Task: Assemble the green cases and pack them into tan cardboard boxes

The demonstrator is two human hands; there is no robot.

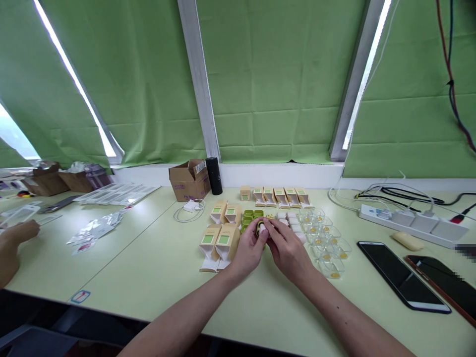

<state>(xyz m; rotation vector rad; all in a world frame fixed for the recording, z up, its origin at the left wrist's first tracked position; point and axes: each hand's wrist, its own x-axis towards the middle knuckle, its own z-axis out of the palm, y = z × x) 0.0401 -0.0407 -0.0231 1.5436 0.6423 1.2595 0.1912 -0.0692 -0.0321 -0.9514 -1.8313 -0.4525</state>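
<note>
The small rimmed piece [259, 228], dark with a yellow-green edge and something pale inside, is held between the fingertips of both hands, above the near part of the counter [167, 282]. The left hand [248, 249] grips it with the thumb across the near side; the right hand [288, 246] closes in from the other side with bent fingers, its exact hold partly hidden. Both forearms reach in from the lower edge and angle toward each other, so the hands meet.

Just beyond the hands stand green cups [248, 218], partly covered, with white pieces [294, 221] to their right. Clear containers [330, 248] with yellow spots fill the space beside the right hand, and open cartons [223, 240] with green squares stand beside the left. Farther back is a row of similar cartons, near a cardboard box [189, 184] and a black cylinder [213, 176].

To the far right lie a phone [403, 276] and a white power strip [409, 222]; to the left, silvery packets [97, 229] and, at the edge, another person's hand [23, 231]. Green blinds [275, 79] hang behind the counter between slanted grey posts.
</note>
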